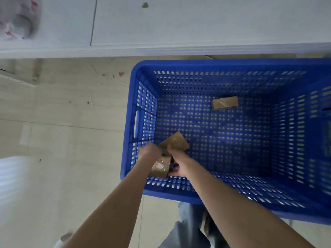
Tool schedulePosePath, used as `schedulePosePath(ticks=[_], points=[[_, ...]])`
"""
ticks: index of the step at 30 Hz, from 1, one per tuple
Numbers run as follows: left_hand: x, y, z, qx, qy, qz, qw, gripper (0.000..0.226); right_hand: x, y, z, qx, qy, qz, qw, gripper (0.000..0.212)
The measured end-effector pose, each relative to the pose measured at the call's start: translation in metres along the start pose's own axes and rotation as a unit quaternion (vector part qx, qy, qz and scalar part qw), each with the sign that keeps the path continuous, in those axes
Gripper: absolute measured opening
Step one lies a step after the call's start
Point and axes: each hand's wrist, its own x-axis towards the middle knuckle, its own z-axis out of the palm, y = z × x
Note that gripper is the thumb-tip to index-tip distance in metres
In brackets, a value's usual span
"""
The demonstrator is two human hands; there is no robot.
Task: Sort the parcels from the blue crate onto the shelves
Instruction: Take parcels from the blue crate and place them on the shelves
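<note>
Pale tiled floor [71,113] around the blue crate [129,122]; white shelf [179,24] just beyond

This looks like a parcel storeroom or sorting room. A big perforated blue crate [231,65] of the warehouse kind stands on a pale tiled floor [71,122], which is scuffed and spotted to the crate's left. Inside lie small brown goods packed for shipping: a tape-wrapped parcel [160,167] and a flat cardboard parcel [176,142] at its near left corner, and another cardboard parcel [225,103] toward its far wall. Just beyond the crate runs a plain white shelf [179,24] — on it, far to the left, sits a blurred plastic-wrapped bundle [16,20].
</note>
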Motion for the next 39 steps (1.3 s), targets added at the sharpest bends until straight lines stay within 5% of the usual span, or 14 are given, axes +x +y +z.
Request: schedulePosePath(ticks=[9,14,20,26,30,32,34,39], points=[[-0.098,0.046,-0.070,-0.278,0.044,0.102,0.954,0.041,-0.132,-0.075,-0.032,0.048,0.082,-0.169,0.981,0.070],[-0.192,0.068,-0.145,-0.380,0.032,0.153,0.912,0.048,-0.252,-0.096,-0.031,0.064,0.070,-0.225,0.970,0.040],[-0.308,0.083,-0.239,-0.432,0.012,0.224,0.874,0.059,-0.389,-0.111,-0.019,0.146,0.017,-0.301,0.942,0.040],[-0.410,0.090,-0.319,-0.376,-0.022,0.339,0.862,0.062,-0.518,-0.130,-0.021,0.111,-0.030,-0.353,0.929,0.022],[-0.460,0.093,-0.367,-0.281,0.049,0.449,0.847,0.095,-0.592,-0.151,-0.035,0.088,-0.095,-0.309,0.942,0.086],[-0.482,0.095,-0.387,-0.208,0.083,0.505,0.834,0.106,-0.631,-0.160,-0.034,0.098,-0.132,-0.296,0.941,0.101],[-0.501,0.096,-0.403,-0.138,0.157,0.555,0.805,0.102,-0.666,-0.163,-0.027,0.118,-0.157,-0.307,0.931,0.104],[-0.540,0.093,-0.430,0.047,0.388,0.604,0.695,0.091,-0.719,-0.163,-0.025,0.091,-0.139,-0.359,0.919,0.072]])
